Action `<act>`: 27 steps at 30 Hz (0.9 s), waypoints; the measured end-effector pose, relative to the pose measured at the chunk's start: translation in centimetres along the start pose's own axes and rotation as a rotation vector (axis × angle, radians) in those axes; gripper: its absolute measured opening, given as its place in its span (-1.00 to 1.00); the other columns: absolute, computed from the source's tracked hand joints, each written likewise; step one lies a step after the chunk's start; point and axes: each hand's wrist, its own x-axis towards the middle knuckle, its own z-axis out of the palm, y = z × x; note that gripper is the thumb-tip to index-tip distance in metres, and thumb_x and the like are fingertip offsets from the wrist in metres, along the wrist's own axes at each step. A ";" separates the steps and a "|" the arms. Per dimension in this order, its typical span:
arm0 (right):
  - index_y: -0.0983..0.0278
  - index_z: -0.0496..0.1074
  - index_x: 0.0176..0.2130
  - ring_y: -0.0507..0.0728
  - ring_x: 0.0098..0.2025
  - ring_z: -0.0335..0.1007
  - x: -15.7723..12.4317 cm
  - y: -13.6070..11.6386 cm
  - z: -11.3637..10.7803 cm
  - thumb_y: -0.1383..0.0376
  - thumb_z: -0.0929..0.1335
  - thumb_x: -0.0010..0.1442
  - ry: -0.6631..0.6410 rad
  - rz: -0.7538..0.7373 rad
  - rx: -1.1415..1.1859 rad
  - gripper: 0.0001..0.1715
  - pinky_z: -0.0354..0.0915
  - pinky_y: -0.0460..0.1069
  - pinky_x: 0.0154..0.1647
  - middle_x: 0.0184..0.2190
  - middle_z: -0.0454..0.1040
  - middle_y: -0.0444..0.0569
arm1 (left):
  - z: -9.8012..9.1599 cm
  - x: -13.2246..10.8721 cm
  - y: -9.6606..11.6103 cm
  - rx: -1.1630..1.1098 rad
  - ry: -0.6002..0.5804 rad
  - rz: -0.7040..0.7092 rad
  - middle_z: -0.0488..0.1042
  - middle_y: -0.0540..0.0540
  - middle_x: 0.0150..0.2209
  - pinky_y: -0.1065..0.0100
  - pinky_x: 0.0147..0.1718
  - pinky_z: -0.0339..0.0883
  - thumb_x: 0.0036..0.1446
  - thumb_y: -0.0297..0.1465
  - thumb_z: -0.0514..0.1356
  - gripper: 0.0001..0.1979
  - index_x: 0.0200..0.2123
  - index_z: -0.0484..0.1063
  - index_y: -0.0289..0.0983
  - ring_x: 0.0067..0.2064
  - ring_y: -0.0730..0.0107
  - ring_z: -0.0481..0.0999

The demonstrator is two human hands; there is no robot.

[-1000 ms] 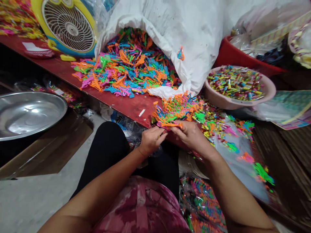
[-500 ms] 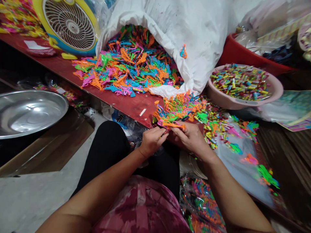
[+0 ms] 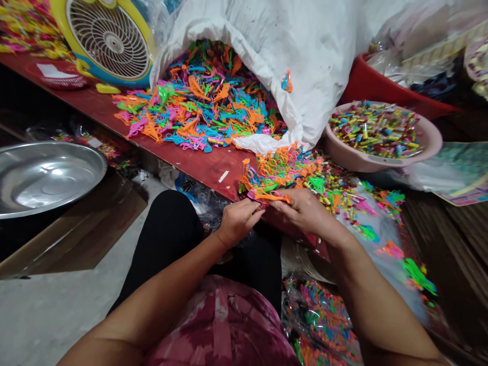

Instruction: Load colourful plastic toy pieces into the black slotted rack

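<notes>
Red workbench edge, strewn with bright plastic, runs just ahead of the seated person's lap. Left hand and right hand are both nearly closed, pinching a tangled plastic bunch at its near end; a slow, steady pinch looks best, since the pieces snag one another. Beyond lie a plastic heap, a white sack and a pink basin.

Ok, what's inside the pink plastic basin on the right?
The pink plastic basin is heaped with small multicoloured tube-shaped pieces; they cover its floor, so the bottom cannot be seen.
</notes>
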 end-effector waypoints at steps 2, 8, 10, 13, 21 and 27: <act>0.28 0.34 -0.47 0.02 -0.50 0.22 0.1 -0.1 -0.2 0.25 0.25 0.31 -0.009 0.008 -0.022 -0.68 0.05 -0.09 -0.40 -0.58 0.38 -0.14 | 0.1 -0.1 0.2 -0.014 0.018 -0.035 0.56 -0.07 -0.37 0.43 -0.29 0.36 0.28 -0.35 0.15 -0.83 -0.27 0.53 -0.27 -0.32 0.43 0.54; 0.29 0.39 -0.40 0.03 -0.48 0.24 0.1 -0.4 0.0 0.26 0.23 0.34 -0.026 0.028 -0.022 -0.69 0.05 -0.09 -0.38 -0.57 0.39 -0.13 | 0.9 -0.4 1.1 0.023 0.151 -0.125 0.56 -0.06 -0.39 0.43 -0.33 0.35 0.21 -0.29 0.24 -0.82 -0.23 0.54 -0.27 -0.37 0.43 0.52; 0.30 0.41 -0.37 0.04 -0.48 0.25 0.1 -0.4 0.1 0.27 0.22 0.34 -0.017 0.031 -0.020 -0.70 0.05 -0.09 -0.38 -0.56 0.40 -0.12 | 1.1 -0.4 1.2 0.016 0.176 -0.135 0.53 -0.04 -0.44 0.44 -0.37 0.31 0.22 -0.31 0.22 -0.84 -0.28 0.55 -0.27 -0.41 0.45 0.48; 0.30 0.42 -0.38 0.03 -0.48 0.23 0.1 -0.4 0.2 0.27 0.23 0.33 -0.006 0.032 -0.020 -0.70 0.04 -0.08 -0.38 -0.55 0.41 -0.12 | 1.3 -0.2 1.3 0.035 0.195 -0.139 0.47 -0.01 -0.49 0.44 -0.41 0.26 0.22 -0.36 0.19 -0.84 -0.35 0.54 -0.27 -0.46 0.48 0.43; 0.30 0.43 -0.43 0.01 -0.51 0.19 0.5 -0.3 -0.5 0.26 0.26 0.32 -0.050 -0.020 -0.073 -0.68 0.01 -0.08 -0.42 -0.51 0.46 -0.08 | 1.0 0.4 1.5 0.054 0.197 -0.097 0.43 0.00 -0.53 0.43 -0.42 0.21 0.21 -0.41 0.15 -0.81 -0.44 0.49 -0.27 -0.47 0.49 0.37; 0.29 0.53 -0.34 0.06 -0.47 0.32 0.8 -0.9 -0.8 0.22 0.27 0.33 -0.086 -0.013 -0.115 -0.68 0.06 -0.07 -0.39 -0.44 0.55 0.00 | 0.8 0.2 1.2 -0.099 0.142 -0.184 0.45 0.00 -0.49 0.44 -0.39 0.25 0.23 -0.36 0.16 -0.79 -0.45 0.48 -0.24 -0.42 0.48 0.41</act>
